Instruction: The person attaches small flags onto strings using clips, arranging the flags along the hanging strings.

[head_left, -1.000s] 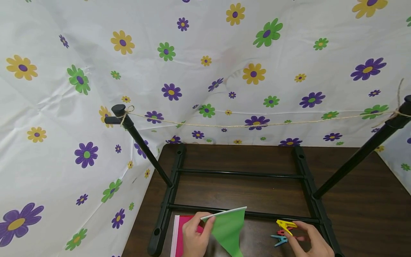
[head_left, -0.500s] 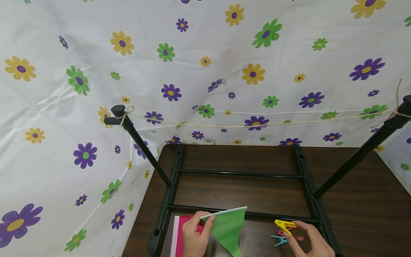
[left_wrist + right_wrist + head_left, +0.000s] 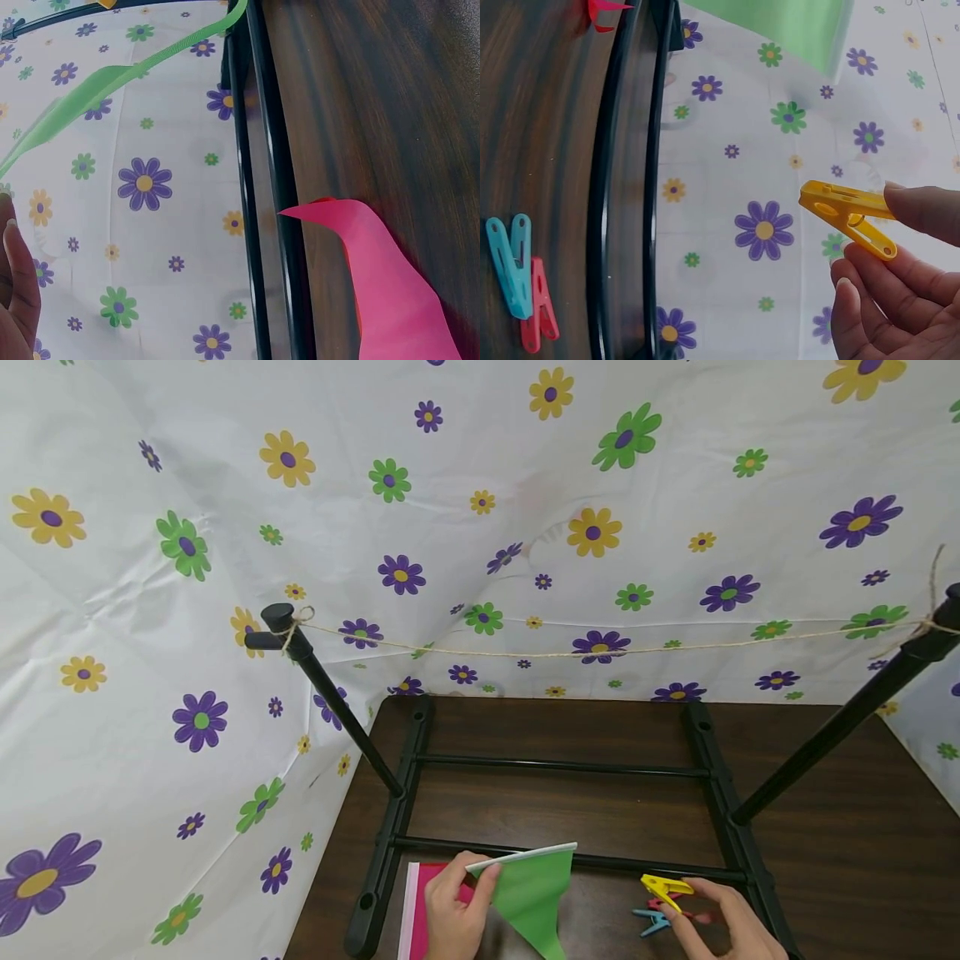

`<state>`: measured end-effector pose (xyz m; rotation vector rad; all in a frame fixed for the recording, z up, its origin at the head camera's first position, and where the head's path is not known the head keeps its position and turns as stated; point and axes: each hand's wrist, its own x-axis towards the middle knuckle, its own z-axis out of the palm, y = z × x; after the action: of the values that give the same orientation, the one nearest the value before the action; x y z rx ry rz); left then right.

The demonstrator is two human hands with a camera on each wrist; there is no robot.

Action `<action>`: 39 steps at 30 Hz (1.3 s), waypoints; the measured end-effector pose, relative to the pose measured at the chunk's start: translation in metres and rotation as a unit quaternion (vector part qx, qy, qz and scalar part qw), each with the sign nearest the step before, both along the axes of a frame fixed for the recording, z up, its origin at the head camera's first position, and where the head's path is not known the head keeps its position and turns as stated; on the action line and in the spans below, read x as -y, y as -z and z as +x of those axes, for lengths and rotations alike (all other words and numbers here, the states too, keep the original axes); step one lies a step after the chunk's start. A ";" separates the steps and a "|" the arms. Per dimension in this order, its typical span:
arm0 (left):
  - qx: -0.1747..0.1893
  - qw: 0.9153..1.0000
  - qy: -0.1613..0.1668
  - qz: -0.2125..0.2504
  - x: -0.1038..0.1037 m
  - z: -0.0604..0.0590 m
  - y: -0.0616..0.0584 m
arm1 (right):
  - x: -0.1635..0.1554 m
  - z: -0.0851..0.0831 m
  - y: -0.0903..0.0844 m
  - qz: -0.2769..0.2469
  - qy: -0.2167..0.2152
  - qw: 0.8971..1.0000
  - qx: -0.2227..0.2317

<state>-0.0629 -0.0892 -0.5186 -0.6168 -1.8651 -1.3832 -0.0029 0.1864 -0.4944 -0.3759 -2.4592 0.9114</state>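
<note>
My left hand [image 3: 457, 910] pinches a green pennant flag [image 3: 534, 893] by the left end of its white top edge, and the flag hangs down to the right. In the left wrist view the green flag [image 3: 90, 97] shows nearly edge-on, above my fingers at the left border. My right hand [image 3: 723, 918] pinches a yellow clothespin [image 3: 666, 887] by its handles between thumb and fingers; the right wrist view shows the yellow clothespin [image 3: 847, 214] with its tip pointing left. A blue clothespin [image 3: 511, 262] and a red clothespin [image 3: 538, 307] lie overlapping on the table.
A twine line [image 3: 525, 654] runs between two black posts, the left post [image 3: 337, 710] and the right post [image 3: 840, 718], on a black frame [image 3: 562, 766]. Pink flags [image 3: 412, 914] lie on the brown table [image 3: 570, 810] behind my left hand. A flowered white cloth [image 3: 450, 443] forms the backdrop.
Almost nothing differs. The yellow clothespin has shifted very slightly left in my right hand; my left hand and the green flag stay in place.
</note>
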 end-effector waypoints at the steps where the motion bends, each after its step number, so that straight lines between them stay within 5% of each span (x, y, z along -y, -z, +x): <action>1: 0.000 1.000 0.000 0.001 0.000 0.000 0.000 | 0.000 0.000 0.001 -0.001 0.001 1.000 0.003; 13: -0.001 1.000 0.004 0.000 0.001 -0.001 -0.006 | 0.010 0.006 -0.029 -0.012 -0.002 1.000 -0.014; 28: -0.027 1.000 -0.010 -0.008 0.005 -0.004 -0.014 | 0.014 0.004 -0.038 -0.011 -0.042 0.996 -0.072; 39: -0.012 1.000 -0.021 -0.011 0.006 -0.003 -0.015 | 0.017 0.003 -0.038 -0.019 -0.041 0.996 -0.081</action>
<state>-0.0657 -0.0956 -0.5032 -0.5988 -1.8658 -1.3249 0.0005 0.1697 -0.4563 -0.2051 -2.3257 0.9837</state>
